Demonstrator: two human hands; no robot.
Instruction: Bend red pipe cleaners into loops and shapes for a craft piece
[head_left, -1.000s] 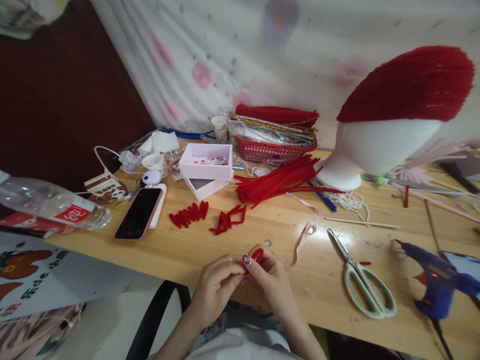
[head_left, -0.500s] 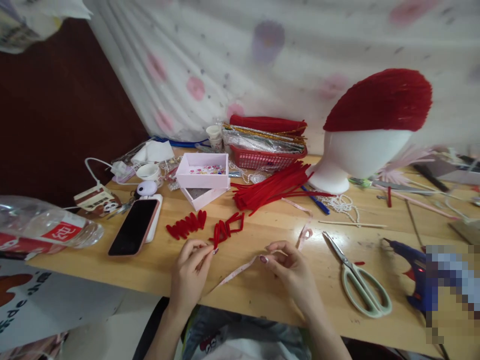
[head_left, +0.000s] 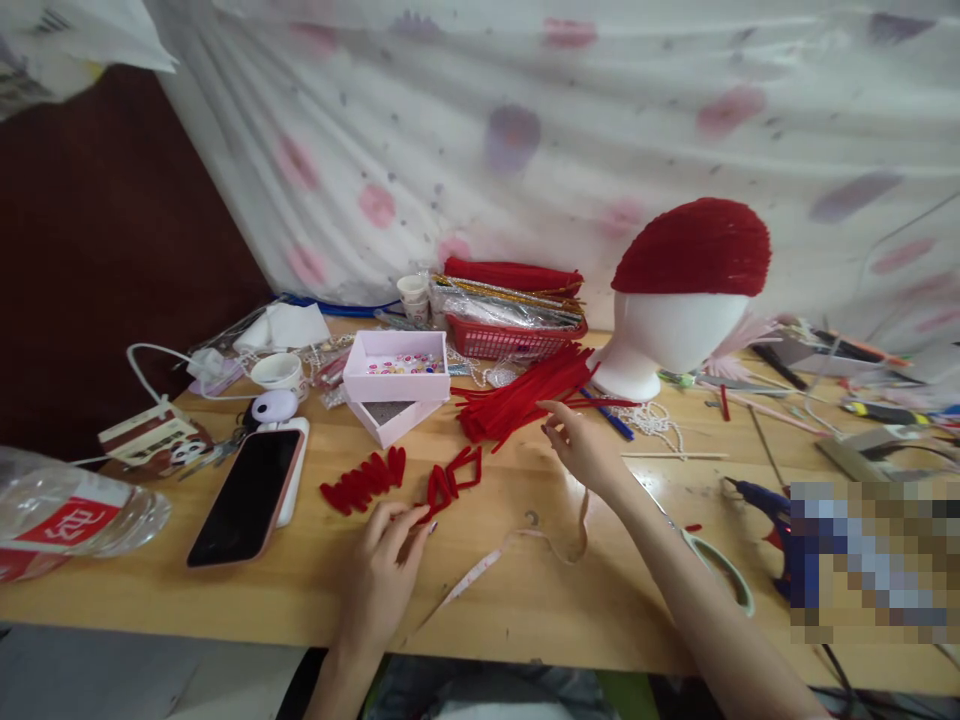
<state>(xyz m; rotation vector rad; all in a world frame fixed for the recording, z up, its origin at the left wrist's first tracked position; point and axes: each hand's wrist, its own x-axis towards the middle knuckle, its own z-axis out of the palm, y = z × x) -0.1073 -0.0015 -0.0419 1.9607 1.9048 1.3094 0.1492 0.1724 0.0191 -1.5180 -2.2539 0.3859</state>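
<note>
My left hand (head_left: 390, 560) is near the table's front, its thumb and bent index finger closed at the end of a bent red pipe cleaner (head_left: 437, 512). More bent red pipe cleaners (head_left: 466, 468) lie just beyond, one shaped like a diamond. A row of short red loops (head_left: 364, 482) is to their left. My right hand (head_left: 577, 445) reaches over the near right edge of a bundle of straight red pipe cleaners (head_left: 517, 395), index finger stretched and thumb apart. Below it, a pale tape measure (head_left: 476, 572) curls across the wood.
A white mannequin head (head_left: 667, 340) wears a red cap (head_left: 697, 250). Scissors (head_left: 724, 570) lie partly under my right forearm, left of a blue glue gun (head_left: 765, 505). A phone (head_left: 247, 497), a bottle (head_left: 82, 515), a bead box (head_left: 397, 380) and a red basket (head_left: 510, 340) surround the work.
My right hand has let go of the tape measure and moved up to the red bundle. My left hand has lowered its bent pipe cleaner beside the others. The view has shifted.
</note>
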